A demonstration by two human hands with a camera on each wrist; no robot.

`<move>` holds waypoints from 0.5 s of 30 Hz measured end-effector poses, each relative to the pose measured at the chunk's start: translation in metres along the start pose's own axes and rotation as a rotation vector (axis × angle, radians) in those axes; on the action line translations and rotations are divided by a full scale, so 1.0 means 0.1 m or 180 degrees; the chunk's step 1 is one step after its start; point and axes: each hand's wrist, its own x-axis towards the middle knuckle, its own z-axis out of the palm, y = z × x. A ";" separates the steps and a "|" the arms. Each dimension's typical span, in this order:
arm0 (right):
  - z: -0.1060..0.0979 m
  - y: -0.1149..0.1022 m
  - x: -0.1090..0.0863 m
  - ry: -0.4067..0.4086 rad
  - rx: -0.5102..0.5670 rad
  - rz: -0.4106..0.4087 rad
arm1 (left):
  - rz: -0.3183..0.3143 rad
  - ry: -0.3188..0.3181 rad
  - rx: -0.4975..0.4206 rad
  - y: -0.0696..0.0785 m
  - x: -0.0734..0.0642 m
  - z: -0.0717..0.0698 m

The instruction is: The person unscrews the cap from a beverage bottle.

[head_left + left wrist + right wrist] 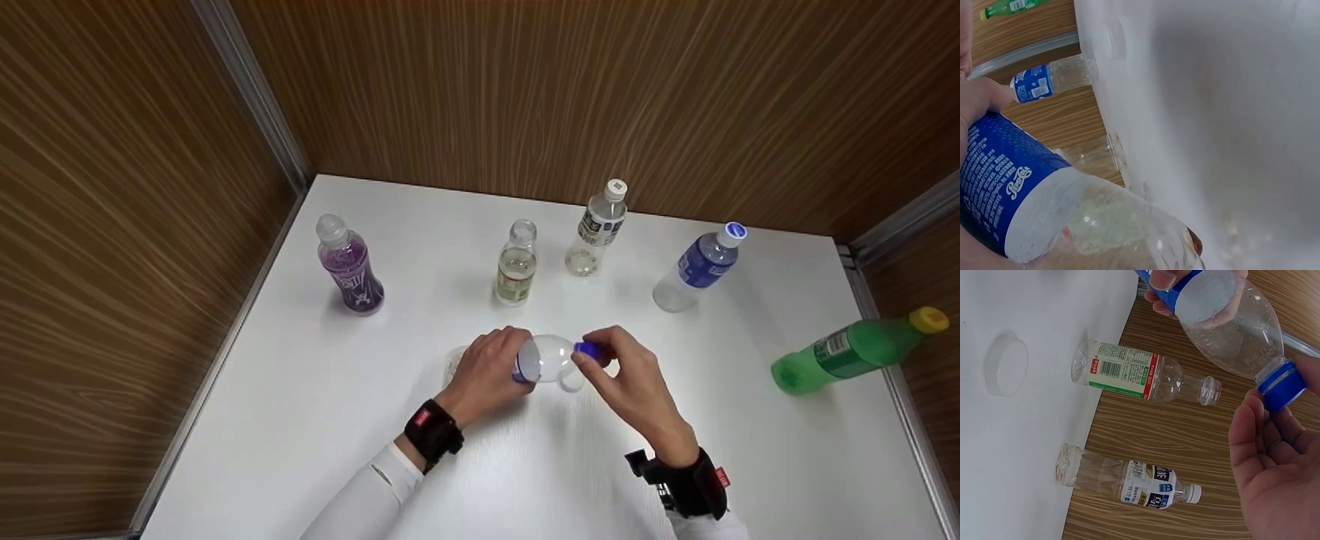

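A clear plastic Pepsi bottle [551, 354] with a blue label [1022, 180] lies tilted across the middle, its neck toward the right. My left hand [489, 371] grips it round the label. At the other end, my right hand [626, 375] pinches the blue cap [1282, 385] between thumb and fingers, and that cap sits at the bottle's neck. Below the bottle's shoulder, a translucent round lid [1006, 365] lies on the white table [360, 420]. The bottle's base shows in the left wrist view, past my left hand.
Beyond my hands stand an uncapped bottle [516, 266] with a green and red label, a white-capped bottle [598, 229] and a blue-labelled bottle [697, 266]. A purple bottle [351, 266] is at left, a green bottle [855, 351] at right. Wood-grain panels [525, 97] enclose the table.
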 end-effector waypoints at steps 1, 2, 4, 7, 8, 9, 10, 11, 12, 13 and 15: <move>-0.01 0.00 0.00 -0.0022 -0.0003 -0.0023 | -0.0003 -0.0017 -0.0040 0.00 0.00 0.00; -0.01 0.00 0.00 -0.0047 -0.0005 -0.0040 | -0.0007 -0.0038 -0.0076 0.00 0.00 0.00; -0.03 -0.01 0.00 -0.0095 -0.0001 -0.0077 | -0.0016 -0.0076 -0.0128 0.00 0.01 -0.01; -0.04 -0.02 0.01 -0.0146 0.0034 -0.0175 | -0.0017 -0.0117 -0.0175 -0.01 0.01 -0.01; -0.05 -0.03 0.01 -0.0157 0.0043 -0.0210 | -0.0016 -0.0124 -0.0179 -0.02 0.01 -0.01; -0.05 -0.03 0.01 -0.0165 0.0052 -0.0257 | -0.0011 -0.0126 -0.0182 -0.02 0.01 -0.01; -0.05 -0.03 0.01 -0.0174 0.0065 -0.0294 | -0.0006 -0.0125 -0.0185 -0.02 0.01 -0.01; -0.06 -0.03 0.01 -0.0191 0.0073 -0.0317 | -0.0005 -0.0121 -0.0181 -0.03 0.01 -0.01; -0.06 -0.03 0.02 -0.0207 0.0077 -0.0342 | -0.0002 -0.0116 -0.0177 -0.03 0.00 -0.01; -0.06 -0.03 0.02 -0.0227 0.0078 -0.0353 | -0.0002 -0.0113 -0.0171 -0.03 0.00 -0.01; -0.06 -0.03 0.02 -0.0264 0.0082 -0.0344 | -0.0007 -0.0103 -0.0145 -0.03 0.00 -0.01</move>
